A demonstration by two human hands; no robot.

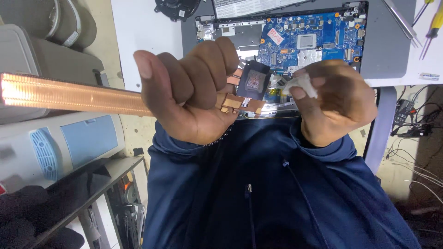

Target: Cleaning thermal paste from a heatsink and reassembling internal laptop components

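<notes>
My left hand [189, 90] is closed around a copper heat pipe [69, 94] that sticks out to the left. At the pipe's other end a dark square contact plate [254, 80] faces up between my hands. My right hand [334, 99] pinches a small white wipe [302, 84] right beside that plate. Both hands hover above my dark blue hooded top [258, 184].
An opened laptop with a blue circuit board [304, 37] lies on the white table [143, 41] ahead. A black fan [177, 8] sits at the top. Screwdrivers [431, 25] lie at the far right. A grey-blue machine [60, 143] stands left; cables [415, 124] trail right.
</notes>
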